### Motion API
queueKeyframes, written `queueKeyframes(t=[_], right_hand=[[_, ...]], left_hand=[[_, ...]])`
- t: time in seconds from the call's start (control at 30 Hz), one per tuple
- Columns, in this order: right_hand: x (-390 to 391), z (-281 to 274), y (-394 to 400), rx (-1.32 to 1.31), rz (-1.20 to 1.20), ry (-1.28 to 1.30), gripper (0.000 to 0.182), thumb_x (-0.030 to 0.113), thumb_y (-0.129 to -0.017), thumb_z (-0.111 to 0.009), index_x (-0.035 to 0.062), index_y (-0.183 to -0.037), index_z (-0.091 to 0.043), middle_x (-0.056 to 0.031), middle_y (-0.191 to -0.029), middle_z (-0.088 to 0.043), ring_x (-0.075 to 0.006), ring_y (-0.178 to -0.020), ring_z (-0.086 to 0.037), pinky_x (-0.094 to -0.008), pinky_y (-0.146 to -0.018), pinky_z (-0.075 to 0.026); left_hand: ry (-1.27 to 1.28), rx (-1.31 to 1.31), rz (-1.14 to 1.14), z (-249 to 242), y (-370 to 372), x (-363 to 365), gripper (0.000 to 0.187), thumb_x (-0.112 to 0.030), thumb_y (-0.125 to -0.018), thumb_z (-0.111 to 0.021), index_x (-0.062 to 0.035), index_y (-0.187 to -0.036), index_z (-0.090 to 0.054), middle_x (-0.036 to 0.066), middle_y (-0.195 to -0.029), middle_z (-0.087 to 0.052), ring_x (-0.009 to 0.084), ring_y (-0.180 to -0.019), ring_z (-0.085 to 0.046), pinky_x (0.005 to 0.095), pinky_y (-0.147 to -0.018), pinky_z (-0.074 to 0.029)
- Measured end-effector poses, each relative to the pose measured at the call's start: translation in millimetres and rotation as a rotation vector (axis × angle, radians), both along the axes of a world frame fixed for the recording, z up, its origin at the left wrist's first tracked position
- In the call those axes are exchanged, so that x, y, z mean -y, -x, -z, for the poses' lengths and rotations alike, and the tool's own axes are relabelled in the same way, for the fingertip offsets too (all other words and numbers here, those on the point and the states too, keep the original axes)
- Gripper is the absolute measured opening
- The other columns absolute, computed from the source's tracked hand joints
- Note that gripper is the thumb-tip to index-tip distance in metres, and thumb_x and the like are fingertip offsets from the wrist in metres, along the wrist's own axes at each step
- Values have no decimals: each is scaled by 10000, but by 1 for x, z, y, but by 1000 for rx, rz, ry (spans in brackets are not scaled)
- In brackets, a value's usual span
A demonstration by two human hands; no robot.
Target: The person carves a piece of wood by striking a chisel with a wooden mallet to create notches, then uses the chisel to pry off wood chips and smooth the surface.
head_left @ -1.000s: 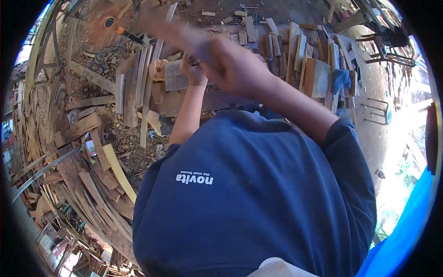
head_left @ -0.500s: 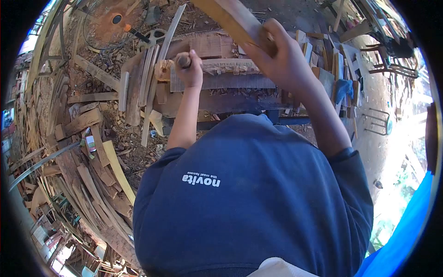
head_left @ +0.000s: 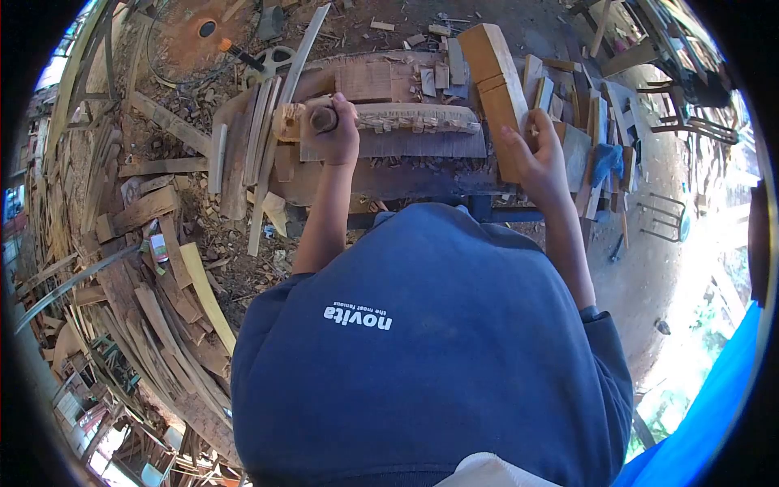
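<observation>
My left hand (head_left: 335, 134) is closed around the upright round wooden handle of what looks like a chisel (head_left: 323, 120), seen end-on; its blade is hidden below. Under it lies a long piece of wood (head_left: 414, 119) with a rough, chipped edge, its pale end (head_left: 288, 122) sticking out left of the hand. My right hand (head_left: 535, 158) grips a thick wooden block (head_left: 495, 89) at its lower end, to the right of the chipped piece. The block tilts up and away, with a dark line across its face.
A plank bench (head_left: 422, 174) carries the work. Thin slats (head_left: 264, 138) lean at its left, and offcuts with a blue cloth (head_left: 605, 162) lie at its right. Stacked boards (head_left: 154, 325) fill the left side. A spoked wheel (head_left: 272, 65) lies beyond the bench.
My right hand has brought the wooden block down and to the right, and it has turned more upright. The left hand stays on the chisel in nearly the same spot.
</observation>
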State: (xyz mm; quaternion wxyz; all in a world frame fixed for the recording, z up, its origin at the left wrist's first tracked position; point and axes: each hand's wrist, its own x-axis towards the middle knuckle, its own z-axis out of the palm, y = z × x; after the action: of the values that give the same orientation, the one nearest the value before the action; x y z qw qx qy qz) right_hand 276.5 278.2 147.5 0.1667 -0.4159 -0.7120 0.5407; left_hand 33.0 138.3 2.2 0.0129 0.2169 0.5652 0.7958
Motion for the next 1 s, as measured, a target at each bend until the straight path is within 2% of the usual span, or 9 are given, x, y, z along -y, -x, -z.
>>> queueKeyframes(t=[0.17,0.23,0.47,0.53,0.6,0.67,0.7,0.77,1.0], right_hand=[[4,0,-1,23,-36,20,332,220,-930,-658,8,-1117,-483,-75,-898,-583,-87,-795,-546,-243,-654,-436],[7,-2,0,-2,-33,-3,339,222,-927,-661,7,-1117,-482,-79,-897,-585,-88,-797,-548,-244,-654,-437],[11,-5,2,-4,-65,39,353,223,-922,-662,5,-1121,-468,-96,-889,-593,-96,-804,-555,-249,-665,-449],[12,-1,5,13,-87,12,345,224,-924,-660,7,-1114,-471,-93,-888,-594,-95,-792,-554,-254,-657,-452],[12,0,10,32,-109,-14,337,225,-926,-659,9,-1106,-474,-91,-887,-595,-95,-779,-552,-258,-649,-456],[15,-1,19,-19,-188,-171,369,255,-898,-677,1,-1079,-480,-212,-841,-657,-259,-766,-680,-361,-634,-505],[17,-7,25,-19,-185,-172,369,255,-898,-677,1,-1079,-480,-212,-841,-657,-259,-766,-680,-361,-634,-505],[19,-30,40,-61,-311,-289,351,248,-923,-670,7,-1096,-481,-95,-830,-576,-101,-714,-533,-284,-606,-457],[18,-72,71,-298,-466,-532,381,231,-898,-708,23,-1130,-489,-112,-768,-538,-113,-664,-530,-307,-574,-447]], left_hand=[[25,-20,0,0,-3,-3,159,-67,-935,-624,-71,-834,-502,40,-652,-585,101,-568,-569,250,-533,-468],[79,-72,-11,-3,-6,-2,186,-84,-963,-591,-82,-852,-442,59,-647,-564,123,-564,-547,292,-547,-484],[150,-99,-23,3,-9,-5,169,-84,-963,-590,-83,-861,-455,63,-664,-580,123,-580,-567,283,-566,-493],[260,-288,-90,15,-1,-6,151,-77,-954,-600,-85,-874,-472,48,-671,-580,111,-591,-568,273,-575,-488],[215,-232,-95,21,-4,-14,160,-81,-916,-645,-75,-830,-510,35,-656,-573,103,-575,-548,258,-563,-465],[172,-179,-99,20,-10,-19,171,-86,-878,-690,-64,-785,-548,21,-641,-566,94,-558,-527,243,-551,-442],[231,-296,-140,6,-14,-21,171,-84,-874,-692,-65,-782,-548,27,-641,-562,106,-553,-526,251,-554,-446],[286,-417,-177,0,-17,-24,172,-82,-869,-694,-66,-778,-549,34,-640,-559,117,-547,-526,259,-556,-450],[235,-303,-133,6,-9,-23,173,-69,-871,-686,-59,-779,-540,46,-668,-556,139,-582,-520,272,-578,-452]])
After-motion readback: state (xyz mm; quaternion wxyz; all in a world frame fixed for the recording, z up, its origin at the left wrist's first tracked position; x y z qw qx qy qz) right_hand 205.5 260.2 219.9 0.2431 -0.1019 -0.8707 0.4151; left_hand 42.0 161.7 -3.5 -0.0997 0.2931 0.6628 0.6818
